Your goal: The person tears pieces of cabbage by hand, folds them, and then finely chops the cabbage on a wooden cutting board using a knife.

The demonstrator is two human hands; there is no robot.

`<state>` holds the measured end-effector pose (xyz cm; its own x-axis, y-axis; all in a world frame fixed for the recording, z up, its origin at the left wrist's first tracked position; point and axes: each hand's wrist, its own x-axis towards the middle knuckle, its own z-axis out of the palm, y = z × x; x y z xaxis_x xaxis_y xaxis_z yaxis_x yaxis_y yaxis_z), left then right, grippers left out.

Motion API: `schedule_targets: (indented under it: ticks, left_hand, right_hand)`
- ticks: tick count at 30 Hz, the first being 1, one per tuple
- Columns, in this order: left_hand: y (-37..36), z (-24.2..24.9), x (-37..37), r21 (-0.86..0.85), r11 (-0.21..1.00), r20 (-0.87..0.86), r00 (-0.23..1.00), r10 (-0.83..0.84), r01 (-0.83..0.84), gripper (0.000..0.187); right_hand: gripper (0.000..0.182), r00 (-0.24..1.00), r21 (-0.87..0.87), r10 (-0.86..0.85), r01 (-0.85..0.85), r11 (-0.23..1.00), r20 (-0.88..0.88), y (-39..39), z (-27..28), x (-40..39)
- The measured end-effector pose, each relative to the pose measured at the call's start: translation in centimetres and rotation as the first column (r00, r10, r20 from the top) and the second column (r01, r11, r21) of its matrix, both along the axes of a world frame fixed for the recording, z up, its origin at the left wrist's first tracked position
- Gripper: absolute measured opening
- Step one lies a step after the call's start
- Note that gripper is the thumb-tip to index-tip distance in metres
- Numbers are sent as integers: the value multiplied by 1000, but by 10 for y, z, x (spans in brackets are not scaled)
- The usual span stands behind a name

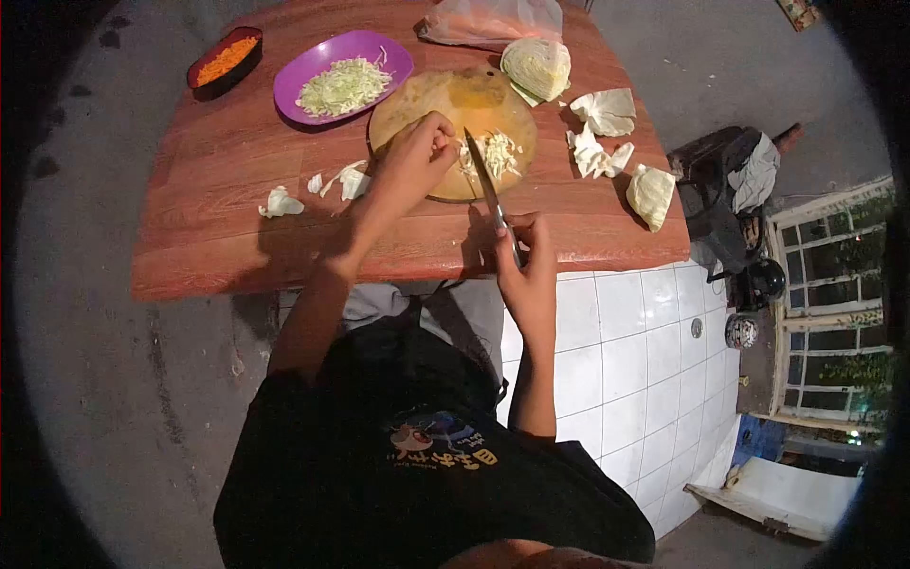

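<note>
My right hand [529,266] is closed round the handle of a kitchen knife [484,175], whose blade points away from me over a round wooden cutting board [403,100]. Shredded cabbage [500,152] lies on the board beside the blade. Just left of it, my left hand [422,156] is closed with its fingers curled in; whatever they may hold is hidden. Behind the board's right side sits a cut cabbage [537,69]. A purple bowl [286,93] to the left of the board contains more shredded cabbage [343,87].
Grated carrot [227,62] fills a dark dish [248,68] at the far left. Several loose cabbage leaves [607,112] lie on the right, with scraps [282,203] at the left front. A plastic bag [488,21] of orange things rests at the back of the wooden table [204,242].
</note>
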<state>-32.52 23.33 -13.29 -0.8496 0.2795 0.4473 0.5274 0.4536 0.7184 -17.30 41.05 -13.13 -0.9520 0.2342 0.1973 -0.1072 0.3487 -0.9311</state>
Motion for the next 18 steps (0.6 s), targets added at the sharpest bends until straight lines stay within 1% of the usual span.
schedule_targets:
  ticks: [2, 3, 4, 5, 6, 7, 8, 9, 10, 11, 12, 13, 15, 16, 18]
  left_hand:
    - [-9, 7, 7, 49, 998, 66, 997, 48, -51, 21]
    - [-17, 7, 8, 52, 997, 65, 997, 48, -52, 21]
    - [-28, 6, 8, 39, 996, 126, 989, 80, -86, 22]
    - [-39, 4, 11, 22, 993, 187, 976, 114, -120, 23]
    - [-48, 3, 19, 24, 980, 190, 964, 188, -196, 19]
    - [-58, 4, 25, 28, 979, 192, 962, 193, -202, 19]
    - [-70, 7, 32, 51, 977, 154, 968, 196, -206, 18]
    - [-81, 9, 39, 75, 975, 115, 973, 199, -208, 16]
    - [-90, 8, 45, 80, 974, 117, 972, 203, -213, 16]
    - [-99, 6, 51, 43, 961, 143, 954, 264, -272, 15]
    - [-107, 5, 57, 4, 944, 166, 931, 324, -329, 15]
    - [-115, 3, 62, 9, 943, 166, 930, 328, -334, 15]
    - [-126, 1, 73, -89, 925, 21, 928, 373, -370, 15]
    - [-127, 0, 78, -84, 924, 21, 926, 376, -373, 15]
    - [-128, 1, 85, 45, 951, 249, 925, 287, -307, 12]
  right_hand:
    - [18, 1000, 7, 25, -25, 1000, 17, 0, 2, -2]
    - [17, 994, 27, 105, -106, 994, 17, 0, 7, -2]
    - [17, 982, 48, 186, -187, 981, 22, 1, 10, -2]
    - [17, 982, 52, 189, -190, 980, 24, 4, 11, -4]
    - [17, 976, 57, 211, -214, 975, 52, 8, 11, -6]
    - [18, 969, 63, 234, -239, 969, 80, 12, 12, -9]
    - [18, 967, 67, 239, -245, 967, 84, 16, 14, -12]
    - [18, 973, 148, 209, -222, 964, 99, 21, 18, -17]
    - [19, 978, 230, 176, -198, 953, 111, 26, 22, -20]
    - [19, 977, 236, 180, -202, 951, 112, 32, 25, -22]
    - [20, 981, 231, 181, -194, 953, 77, 37, 28, -24]
    - [20, 982, 226, 182, -186, 956, 42, 43, 31, -26]
    - [22, 979, 231, 189, -201, 952, 73, 56, 41, -25]
    - [23, 967, 243, 248, -255, 936, 60, 62, 46, -26]
    - [30, 942, 252, 331, -336, 907, 64, 80, 45, -33]
